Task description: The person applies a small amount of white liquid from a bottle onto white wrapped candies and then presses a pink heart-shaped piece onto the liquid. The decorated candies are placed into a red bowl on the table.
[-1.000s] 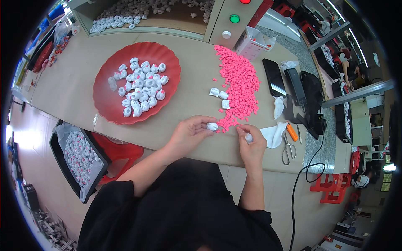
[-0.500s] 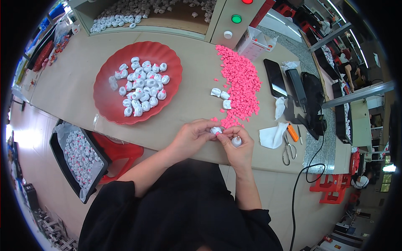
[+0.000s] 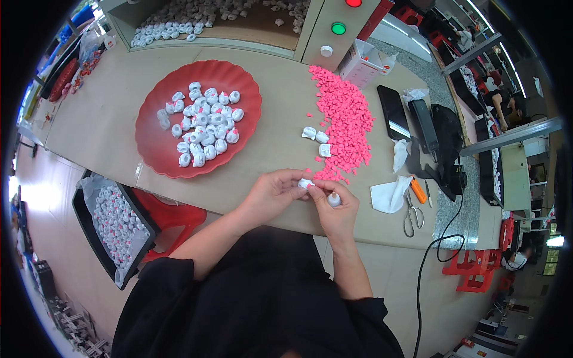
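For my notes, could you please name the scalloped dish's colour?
The scalloped dish is red, clearest in the head view.

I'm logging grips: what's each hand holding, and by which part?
Left hand: small white piece, by its left side. Right hand: small white bottle, hold partly hidden; this hand's fingertips are at the piece's pink right end.

The table (image 3: 280, 113) is holding a plate (image 3: 153, 146), pink bits (image 3: 346, 122), three white pieces (image 3: 324, 150), a phone (image 3: 392, 112), a cloth (image 3: 387, 197) and scissors (image 3: 411, 209).

No legible words, labels, brands, numbers or signs on anything.
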`<action>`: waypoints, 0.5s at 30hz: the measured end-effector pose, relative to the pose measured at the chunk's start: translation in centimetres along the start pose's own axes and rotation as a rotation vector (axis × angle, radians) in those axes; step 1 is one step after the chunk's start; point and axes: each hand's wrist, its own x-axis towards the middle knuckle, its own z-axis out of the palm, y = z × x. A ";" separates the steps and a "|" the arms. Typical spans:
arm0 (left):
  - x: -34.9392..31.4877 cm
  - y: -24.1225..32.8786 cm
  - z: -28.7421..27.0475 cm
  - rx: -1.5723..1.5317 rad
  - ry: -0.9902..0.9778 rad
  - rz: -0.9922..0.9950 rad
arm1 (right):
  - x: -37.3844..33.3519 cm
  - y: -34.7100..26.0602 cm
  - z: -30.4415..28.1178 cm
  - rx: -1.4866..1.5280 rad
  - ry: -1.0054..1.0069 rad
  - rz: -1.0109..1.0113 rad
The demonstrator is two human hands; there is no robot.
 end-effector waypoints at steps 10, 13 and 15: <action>0.0 0.5 0.1 -0.053 0.035 -0.021 | 0.0 0.2 0.0 -0.039 -0.022 -0.132; 0.1 0.5 0.1 -0.052 0.043 -0.039 | -0.2 0.4 0.1 -0.080 -0.009 -0.169; 0.2 0.4 0.0 -0.067 0.055 -0.047 | -0.2 0.3 0.2 -0.131 0.001 -0.239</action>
